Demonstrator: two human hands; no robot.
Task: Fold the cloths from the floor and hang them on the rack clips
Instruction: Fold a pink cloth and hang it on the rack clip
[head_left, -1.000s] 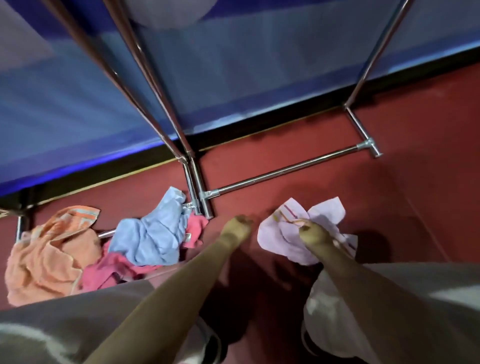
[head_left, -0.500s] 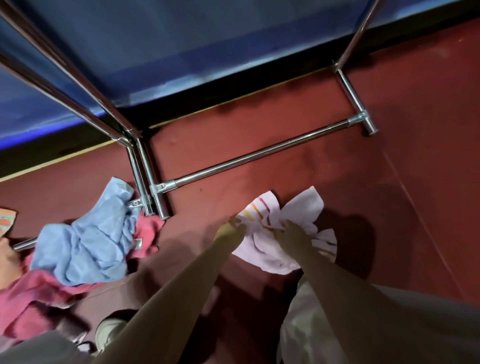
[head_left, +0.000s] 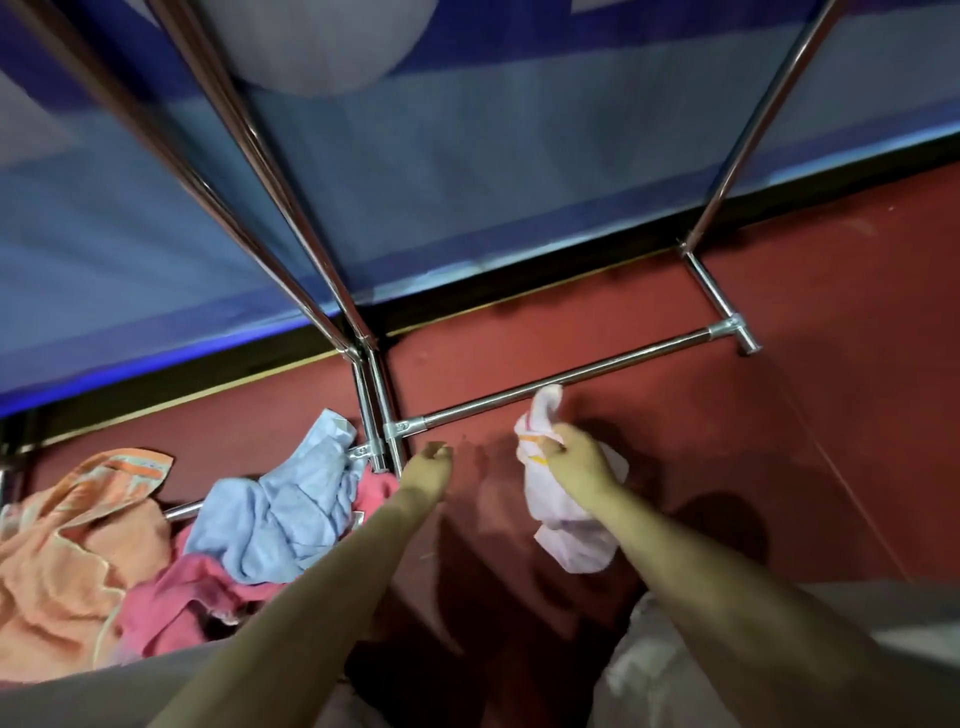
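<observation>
My right hand (head_left: 579, 462) grips a pale pink cloth (head_left: 563, 525) with coloured stripes, bunched and lifted off the red floor, hanging below the fist. My left hand (head_left: 428, 470) is beside it to the left, empty, fingers curled loosely, not touching the cloth. On the floor at the left lies a heap: a light blue cloth (head_left: 283, 512) on top of a pink cloth (head_left: 192, 597), with an orange towel (head_left: 67, 551) further left. The steel rack's (head_left: 550, 379) lower bar runs just beyond my hands. No clips are in view.
The rack's upright tubes (head_left: 291, 208) rise from a floor joint near the blue cloth; another leg (head_left: 722, 306) stands at the right. A blue wall with a black skirting (head_left: 519, 280) is behind. My knees in grey fabric fill the bottom.
The pale pink cloth has been gathered from a spread shape on the floor into a bunch in my right hand and raised. My left hand let go of it and drew left.
</observation>
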